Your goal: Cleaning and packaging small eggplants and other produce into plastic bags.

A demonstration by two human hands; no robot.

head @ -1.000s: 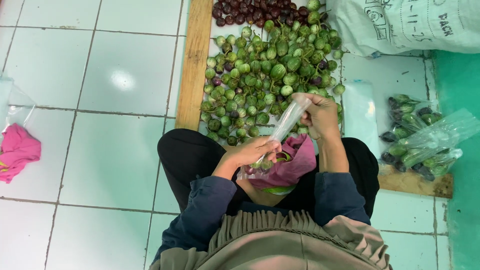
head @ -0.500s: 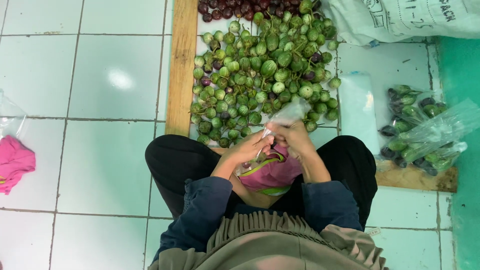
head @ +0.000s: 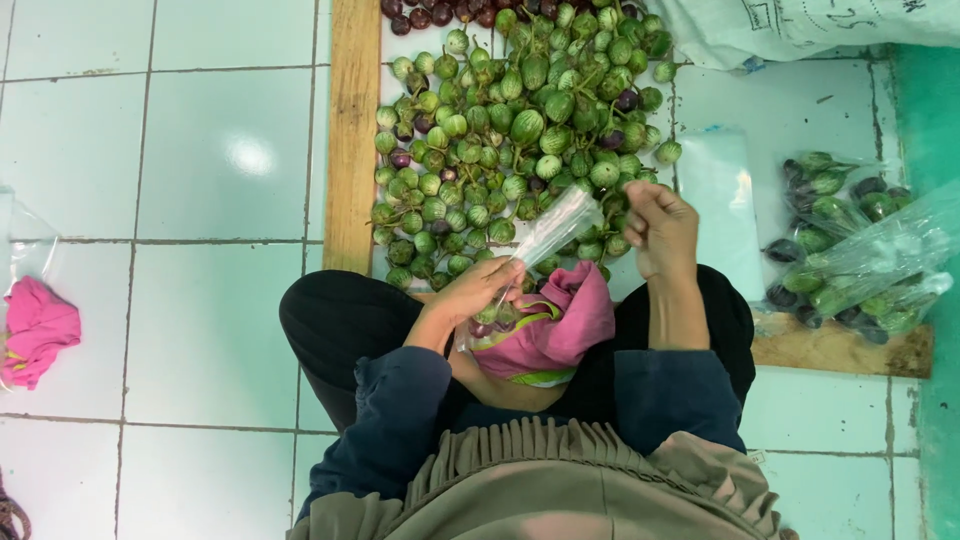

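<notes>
- Gripping a clear bag (head: 545, 240), your left hand (head: 478, 292) has its fingers curled shut around the bag's lower part, just above your lap.
- The bag runs up and to the right from those fingers, its open end lying over the near edge of the eggplant pile (head: 520, 140).
- A few small green and purple eggplants show inside the bag right at your left fingers, pressed against the pink cloth (head: 560, 325) on your lap.
- Your right hand (head: 660, 228) is raised just right of the bag's top and apart from it, fingers curled in toward the palm; you cannot tell whether they pinch anything.
- The pile lies on white floor tiles beyond your knees, with a wooden plank (head: 353, 130) along its left side.
- To your right, filled bags (head: 850, 250) of eggplants lie on a board (head: 840, 350).
- A white sack (head: 800, 25) sits at the top right.
- Far left, a pink rag (head: 35, 330) lies on the tiles.
</notes>
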